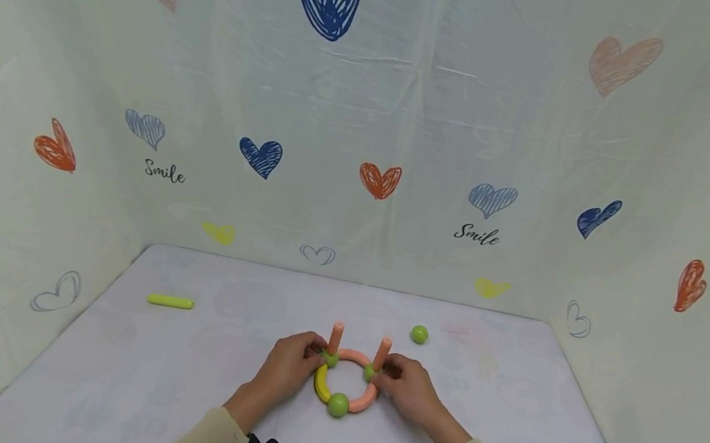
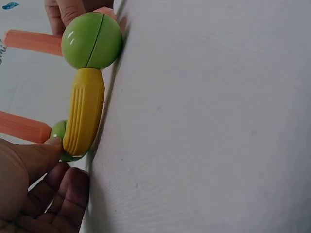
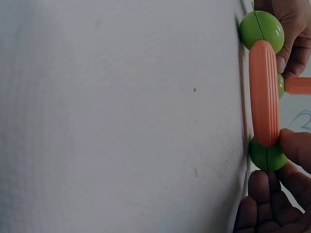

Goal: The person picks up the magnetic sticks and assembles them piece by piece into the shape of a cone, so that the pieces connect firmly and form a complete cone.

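A ring of curved sticks and green balls lies on the table. Its parts are a yellow curved stick [image 1: 322,383], a pink curved stick [image 1: 363,400] at front right, another at the back, and a green ball [image 1: 337,405] at the front. Two straight pink sticks rise from the rear balls, the left stick [image 1: 335,338] and the right stick [image 1: 382,353]. My left hand [image 1: 290,366] pinches the left rear ball [image 2: 58,130], thumb beside the yellow piece. With thumb and fingers, my right hand [image 1: 408,392] grips the right rear ball [image 3: 267,155], which its fingers partly cover.
A yellow-green straight stick [image 1: 171,301] lies at the table's back left. Behind the ring, to the right, sits a loose green ball [image 1: 419,334]. A white curtain with printed hearts [image 1: 379,181] hangs along the back and sides of the white table [image 1: 97,382].
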The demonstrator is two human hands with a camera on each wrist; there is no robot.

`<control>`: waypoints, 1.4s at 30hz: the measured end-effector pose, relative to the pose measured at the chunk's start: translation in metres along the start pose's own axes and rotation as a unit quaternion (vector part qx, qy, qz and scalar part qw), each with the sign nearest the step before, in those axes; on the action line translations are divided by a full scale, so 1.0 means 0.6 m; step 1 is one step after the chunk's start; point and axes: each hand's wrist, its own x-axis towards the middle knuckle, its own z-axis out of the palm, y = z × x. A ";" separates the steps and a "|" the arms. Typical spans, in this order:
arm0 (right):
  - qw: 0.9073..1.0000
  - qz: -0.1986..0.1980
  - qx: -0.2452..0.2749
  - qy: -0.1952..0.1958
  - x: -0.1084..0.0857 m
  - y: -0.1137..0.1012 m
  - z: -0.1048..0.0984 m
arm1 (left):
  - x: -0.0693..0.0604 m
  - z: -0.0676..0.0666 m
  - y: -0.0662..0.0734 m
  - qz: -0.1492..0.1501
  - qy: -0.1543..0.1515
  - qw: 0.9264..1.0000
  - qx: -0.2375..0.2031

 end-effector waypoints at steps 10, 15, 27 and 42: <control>1.000 0.003 0.000 0.015 -0.002 0.003 0.006 | 0.016 0.003 0.007 -0.032 -0.009 0.999 -0.008; 1.000 0.003 -0.007 0.022 -0.003 0.006 0.003 | 0.017 0.005 0.011 -0.029 -0.008 1.000 -0.009; 0.999 0.021 -0.003 0.030 -0.006 0.003 0.002 | 0.019 -0.004 0.005 -0.018 -0.006 1.000 0.002; 1.000 0.016 0.002 0.021 -0.005 0.003 0.007 | 0.043 -0.167 -0.086 -0.004 0.026 0.999 0.027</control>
